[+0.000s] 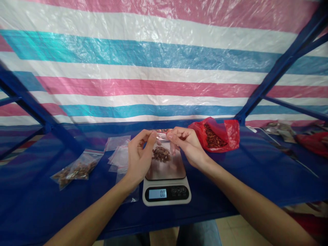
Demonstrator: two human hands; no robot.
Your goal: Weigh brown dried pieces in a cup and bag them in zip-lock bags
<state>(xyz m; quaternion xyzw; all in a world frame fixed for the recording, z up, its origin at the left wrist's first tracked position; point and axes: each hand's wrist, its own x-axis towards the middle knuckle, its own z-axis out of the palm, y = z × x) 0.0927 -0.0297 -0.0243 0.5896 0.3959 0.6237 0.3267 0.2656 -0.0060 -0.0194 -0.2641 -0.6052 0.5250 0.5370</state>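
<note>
Between both hands hangs a clear zip bag [161,154] with small brown dried pieces in its lower part. My left hand [140,152] pinches the top edge at the left, thumb against fingers. At the right end of the same edge, my right hand [188,145] pinches with thumb and forefinger. Below the bag is a digital scale [166,201] with a steel plate, its display reading 0.0. Whether the bag touches the plate I cannot tell.
Empty clear zip bags [119,153] lie left of the scale. Farther left are filled zip bags [77,169]. An opened red plastic bag [228,136] of brown pieces stands at the right. Blue metal frame bars [276,71] flank the blue table [212,201]; striped sheeting [153,89] hangs behind.
</note>
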